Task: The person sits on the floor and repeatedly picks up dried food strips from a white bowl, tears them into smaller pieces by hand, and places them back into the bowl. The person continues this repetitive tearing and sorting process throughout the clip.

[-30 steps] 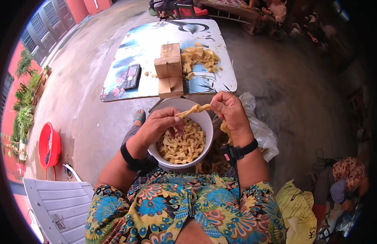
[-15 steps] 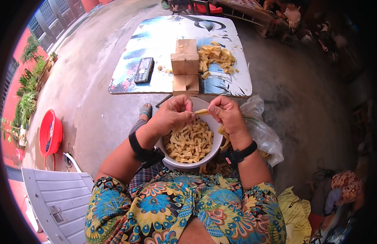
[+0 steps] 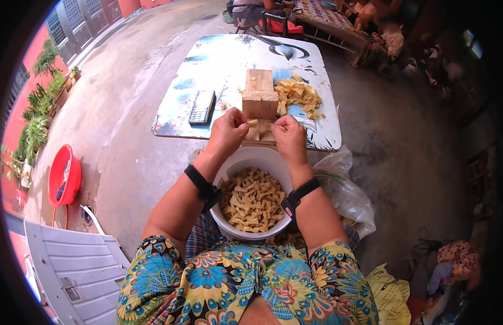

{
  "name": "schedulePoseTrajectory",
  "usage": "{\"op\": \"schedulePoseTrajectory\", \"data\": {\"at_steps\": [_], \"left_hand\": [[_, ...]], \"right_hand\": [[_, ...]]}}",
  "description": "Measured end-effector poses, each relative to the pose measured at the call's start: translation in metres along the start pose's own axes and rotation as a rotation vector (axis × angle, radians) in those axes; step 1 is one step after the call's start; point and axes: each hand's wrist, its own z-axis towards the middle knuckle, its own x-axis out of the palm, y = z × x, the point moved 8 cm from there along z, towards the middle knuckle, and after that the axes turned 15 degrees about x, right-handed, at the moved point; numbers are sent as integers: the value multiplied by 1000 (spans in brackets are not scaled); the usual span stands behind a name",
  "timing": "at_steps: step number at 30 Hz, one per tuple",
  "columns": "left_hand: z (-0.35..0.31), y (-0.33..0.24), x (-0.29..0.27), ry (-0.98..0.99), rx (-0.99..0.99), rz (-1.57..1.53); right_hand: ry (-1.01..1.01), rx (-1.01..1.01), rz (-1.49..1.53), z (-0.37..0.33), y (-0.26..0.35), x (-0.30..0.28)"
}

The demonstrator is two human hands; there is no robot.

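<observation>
My left hand (image 3: 227,131) is closed in a pinch above the near end of the wooden block stand (image 3: 260,104). At its fingertips shows a small yellowish strip (image 3: 252,123). On the other side of the stand's base, my right hand (image 3: 290,138) is also pinched; a tiny pale bit seems to show at its fingers, too small to name. Below both wrists, a white bucket (image 3: 242,158) between my knees holds many short, folded yellowish pieces (image 3: 252,200). A loose pile of flat yellow strips (image 3: 298,96) lies on the table, right of the block.
The low table (image 3: 208,65) has a black-framed phone-like device (image 3: 202,107) on its left. A clear plastic bag (image 3: 346,197) lies right of the bucket. A red basin (image 3: 65,176) and a white slatted panel (image 3: 81,271) are at left. Other people sit near a far table (image 3: 338,24).
Both hands have moved forward from above the bucket to the wooden stand. The strip formerly stretched between them no longer spans both hands. The view has shifted slightly.
</observation>
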Motion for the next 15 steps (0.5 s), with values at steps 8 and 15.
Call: {"op": "schedulePoseTrajectory", "data": {"at_steps": [8,15], "left_hand": [[-38,-142,19,214,713,202],[-36,-133,-1,414,547,333]], "right_hand": [[531,308,586,-61,24,-26],[576,201,204,-90,8,-89]]}}
